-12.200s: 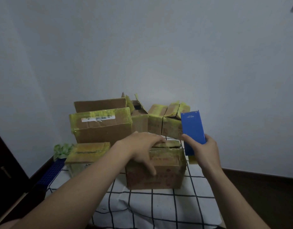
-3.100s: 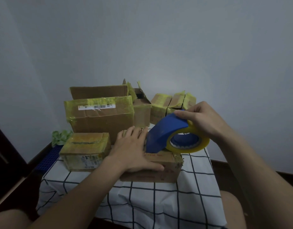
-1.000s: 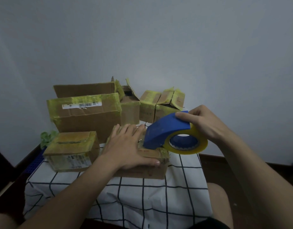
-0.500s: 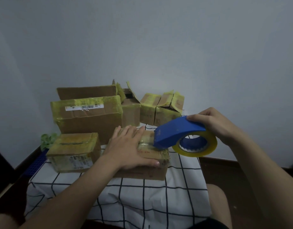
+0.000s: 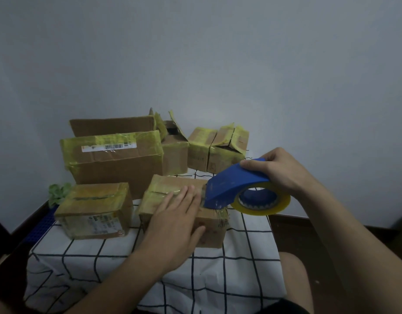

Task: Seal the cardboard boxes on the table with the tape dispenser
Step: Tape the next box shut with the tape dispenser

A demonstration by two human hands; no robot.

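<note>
A small cardboard box [image 5: 163,196] with yellowish tape on its flaps sits at the middle of the table. My left hand [image 5: 177,216] lies flat on its top with straight fingers, pressing it down. My right hand [image 5: 274,171] grips the blue tape dispenser [image 5: 234,184] from above. Its yellow tape roll [image 5: 263,200] hangs past the box's right end, and the dispenser's front edge touches the box's top right corner.
A second small taped box [image 5: 93,209] stands to the left. A large box [image 5: 114,157] and several smaller open boxes [image 5: 215,150] line the back by the wall. The table carries a white grid-patterned cloth [image 5: 150,264]. Green leaves [image 5: 58,192] show at the far left.
The dispenser has come down and back to the left onto the box's right corner. My left hand has slid slightly toward me on the box top. The camera has shifted.
</note>
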